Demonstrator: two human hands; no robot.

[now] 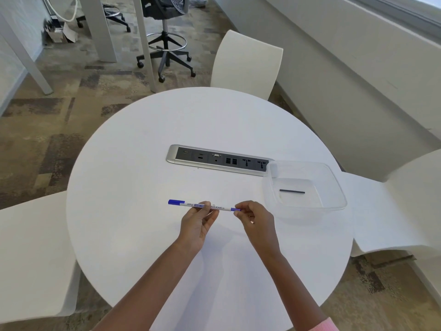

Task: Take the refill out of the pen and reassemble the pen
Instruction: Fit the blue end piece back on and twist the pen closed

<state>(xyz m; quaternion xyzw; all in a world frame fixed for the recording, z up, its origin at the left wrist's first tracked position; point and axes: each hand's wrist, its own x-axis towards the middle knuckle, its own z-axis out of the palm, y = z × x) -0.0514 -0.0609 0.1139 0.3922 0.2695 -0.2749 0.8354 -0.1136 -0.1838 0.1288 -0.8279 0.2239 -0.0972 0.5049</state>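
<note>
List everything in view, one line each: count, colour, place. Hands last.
Pen: one, white with blue ends, held between both hands.
Dark rod: one, black, inside the container.
Container: one, clear, on the table's right side.
Socket panel: one, silver and black, set into the table's middle.
Table: one, white, round.
White chairs: three, around the table.
Office chair: one, black, far behind.
Left hand: pinches the pen's barrel.
Right hand: pinches the pen's blue end.

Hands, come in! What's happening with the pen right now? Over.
Left hand grips pen mid-barrel. Right hand pinches its blue end. Dark refill lies in clear tub. Nothing blocks the hands.
</note>
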